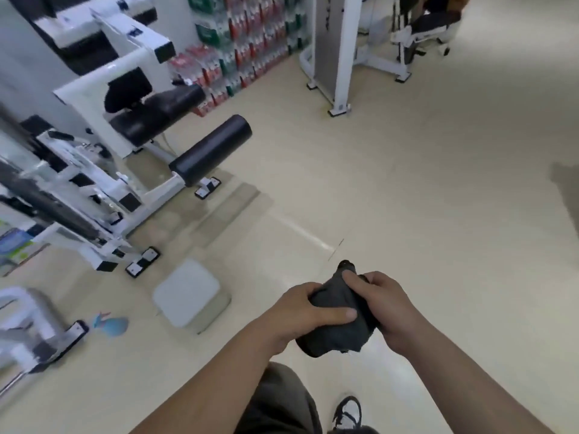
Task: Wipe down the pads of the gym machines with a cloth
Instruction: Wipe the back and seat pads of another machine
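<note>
A bunched dark grey cloth (336,324) is held over the floor between both hands. My left hand (300,314) grips it from the left with the thumb laid across the top. My right hand (385,305) grips its right side, fingers curled over the upper edge. To the upper left stands a white gym machine (94,170) with a black roller pad (213,150), a black seat pad (156,115) and a smaller black back pad (128,89). Both hands are well apart from the machine.
Stacked packs of bottled water (244,42) line the back wall. A second white machine (332,51) and a seated station (419,32) stand far right. A white square step (186,292) and a blue object (112,325) lie on the beige floor (407,198). My shoe (347,413) shows below.
</note>
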A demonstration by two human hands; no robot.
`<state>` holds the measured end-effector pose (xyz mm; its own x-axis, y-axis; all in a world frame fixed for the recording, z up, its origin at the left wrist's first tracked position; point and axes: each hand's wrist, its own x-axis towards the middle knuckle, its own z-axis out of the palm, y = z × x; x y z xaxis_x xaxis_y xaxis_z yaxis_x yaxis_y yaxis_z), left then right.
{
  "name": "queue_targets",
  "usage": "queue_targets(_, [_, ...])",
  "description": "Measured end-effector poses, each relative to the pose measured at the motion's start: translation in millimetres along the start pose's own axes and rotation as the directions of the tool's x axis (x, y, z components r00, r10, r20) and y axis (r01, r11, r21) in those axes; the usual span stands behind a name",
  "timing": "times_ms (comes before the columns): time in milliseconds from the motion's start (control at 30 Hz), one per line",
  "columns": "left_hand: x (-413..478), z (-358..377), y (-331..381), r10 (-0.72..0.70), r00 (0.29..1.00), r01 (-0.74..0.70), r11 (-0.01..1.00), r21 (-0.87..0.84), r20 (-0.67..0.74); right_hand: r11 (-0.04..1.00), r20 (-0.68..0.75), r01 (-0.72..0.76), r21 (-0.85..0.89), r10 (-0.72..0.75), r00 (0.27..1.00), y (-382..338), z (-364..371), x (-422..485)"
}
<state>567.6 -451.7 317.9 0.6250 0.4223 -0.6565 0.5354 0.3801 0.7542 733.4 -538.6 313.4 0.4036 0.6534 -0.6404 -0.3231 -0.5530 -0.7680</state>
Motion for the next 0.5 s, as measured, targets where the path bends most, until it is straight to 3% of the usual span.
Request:
queue_targets(167, [13.0,-89.3,22.0,-0.008,0.978,-0.03,0.983,-0.182,-0.207,0.987,0.257,0.067,-0.147,-0.027,0.966,-86.2,70.7,69.3])
queue_targets(367, [65.0,-216.2,51.7,0.039,0.863,-0.218,0.929,-0.301,-0.503,0.972,0.379,0.115,-0.206,-0.029,0.925,-180.6,177.8,170.2])
queue_targets(500, [112.2,-292.8,87.1,0.035,0.86,-0.256,0.892,-0.372,-0.51,0.975,0.381,0.123,-0.184,-0.045,0.923,-242.0,231.1,229.9])
